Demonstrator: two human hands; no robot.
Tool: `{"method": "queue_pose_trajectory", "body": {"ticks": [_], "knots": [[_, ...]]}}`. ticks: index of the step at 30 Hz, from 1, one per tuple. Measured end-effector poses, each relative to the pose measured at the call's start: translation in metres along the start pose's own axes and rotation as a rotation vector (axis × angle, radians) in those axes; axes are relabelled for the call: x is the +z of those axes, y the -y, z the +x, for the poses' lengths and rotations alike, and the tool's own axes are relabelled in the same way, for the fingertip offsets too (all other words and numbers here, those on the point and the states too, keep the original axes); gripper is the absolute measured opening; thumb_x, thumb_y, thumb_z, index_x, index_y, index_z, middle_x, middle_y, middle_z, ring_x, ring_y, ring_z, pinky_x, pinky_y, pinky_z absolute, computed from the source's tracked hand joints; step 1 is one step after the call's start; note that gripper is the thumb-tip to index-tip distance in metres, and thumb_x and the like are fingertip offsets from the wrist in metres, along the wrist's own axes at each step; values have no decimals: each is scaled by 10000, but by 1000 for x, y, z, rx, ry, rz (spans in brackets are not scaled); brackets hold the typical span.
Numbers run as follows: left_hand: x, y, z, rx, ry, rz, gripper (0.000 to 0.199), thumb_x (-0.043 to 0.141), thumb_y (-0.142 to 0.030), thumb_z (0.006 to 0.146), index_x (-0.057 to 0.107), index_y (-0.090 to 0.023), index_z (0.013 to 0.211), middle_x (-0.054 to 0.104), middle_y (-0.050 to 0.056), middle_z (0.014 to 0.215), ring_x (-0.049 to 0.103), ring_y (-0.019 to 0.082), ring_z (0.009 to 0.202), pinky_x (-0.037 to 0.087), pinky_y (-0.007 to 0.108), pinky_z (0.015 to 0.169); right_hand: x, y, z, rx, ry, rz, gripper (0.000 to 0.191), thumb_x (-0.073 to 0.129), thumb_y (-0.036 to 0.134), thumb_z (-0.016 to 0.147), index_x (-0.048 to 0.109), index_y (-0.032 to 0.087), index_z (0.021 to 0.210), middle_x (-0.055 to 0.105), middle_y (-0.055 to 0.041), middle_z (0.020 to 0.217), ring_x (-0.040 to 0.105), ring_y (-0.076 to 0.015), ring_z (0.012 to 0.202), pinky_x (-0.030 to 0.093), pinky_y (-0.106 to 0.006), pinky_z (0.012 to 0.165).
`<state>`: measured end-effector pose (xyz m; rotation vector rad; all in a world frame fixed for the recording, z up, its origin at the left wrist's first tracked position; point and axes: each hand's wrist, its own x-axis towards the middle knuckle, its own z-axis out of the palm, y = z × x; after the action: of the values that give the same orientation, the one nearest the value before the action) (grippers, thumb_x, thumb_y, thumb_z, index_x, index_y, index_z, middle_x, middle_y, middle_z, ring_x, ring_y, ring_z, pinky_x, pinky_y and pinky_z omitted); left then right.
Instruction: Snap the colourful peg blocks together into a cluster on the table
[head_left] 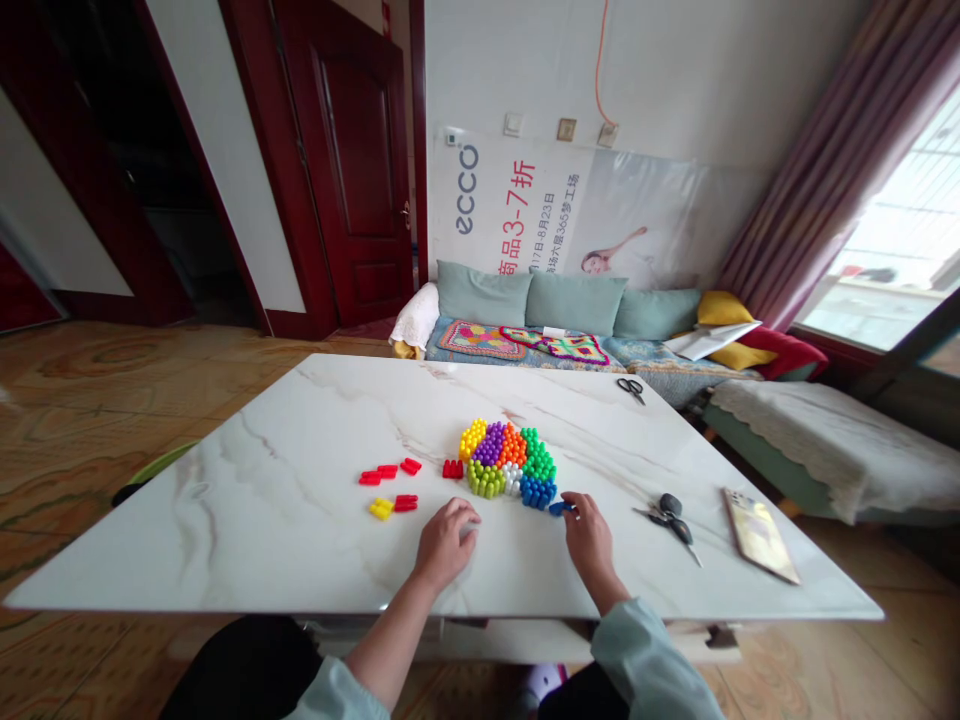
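My right hand [587, 540] pinches a small blue plastic piece [559, 508] between thumb and fingers, low over the table. Just beyond it stands a tight group of blue pieces [538, 491]. Joined to that group are green [538, 458], orange [513, 446], white [512, 478], purple [491, 445], yellow [473, 440] and lime-green pieces [487, 480], packed upright by colour. A few red pieces [452, 469] sit at their left edge. My left hand [448, 540] rests on the tabletop before the lime-green group, fingers loosely bent and thumb apart, with nothing visible in it.
Loose red pieces [387, 471] and yellow pieces [381, 509] lie left on the white marbled table [270, 480]. To the right are keys [672, 516] and a phone [760, 534]. Black scissors [631, 389] lie near the far edge. Beyond stands a sofa with cushions [484, 295].
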<state>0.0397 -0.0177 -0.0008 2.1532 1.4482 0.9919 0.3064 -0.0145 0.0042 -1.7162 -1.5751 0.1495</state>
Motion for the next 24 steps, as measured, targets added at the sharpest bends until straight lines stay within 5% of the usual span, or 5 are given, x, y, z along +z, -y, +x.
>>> {"method": "queue_pose_trajectory", "body": {"ticks": [8,13,17,21,24], "knots": [[0,-1,1,-20,-12,-23,217,561,-88,754,651,-228,893,614,13,1005,590,163,944,458,276,832,10,17,-25,-5,-184,80,239,393,297,874,540,183,1024,599,-84,964,584,-166,721,463,-312,675],[1,1,0,-66,-48,-152,237,563,-102,725,665,-227,898,634,22,985,595,172,903,469,294,826,22,52,-53,-164,198,30,193,411,312,901,581,230,864,643,-23,818,590,-149,685,398,-251,618],[-5,-1,6,-229,-145,-422,213,564,-186,708,671,-183,892,667,35,885,599,151,717,498,285,712,30,63,-56,-191,265,-143,152,457,289,883,581,236,813,655,6,783,585,-131,642,309,-235,563],[-46,-40,6,-309,-308,-629,287,501,-305,824,617,-149,1035,667,77,963,607,143,727,507,262,643,31,62,-57,-227,249,-214,142,438,260,899,562,222,842,651,1,807,585,-126,645,275,-246,561],[-92,-75,-6,-193,-487,-813,327,574,-373,839,611,-178,1098,658,73,1010,615,171,809,530,310,709,30,65,-58,-233,243,-240,137,427,233,903,553,215,852,643,-2,805,588,-127,663,273,-251,569]]}}
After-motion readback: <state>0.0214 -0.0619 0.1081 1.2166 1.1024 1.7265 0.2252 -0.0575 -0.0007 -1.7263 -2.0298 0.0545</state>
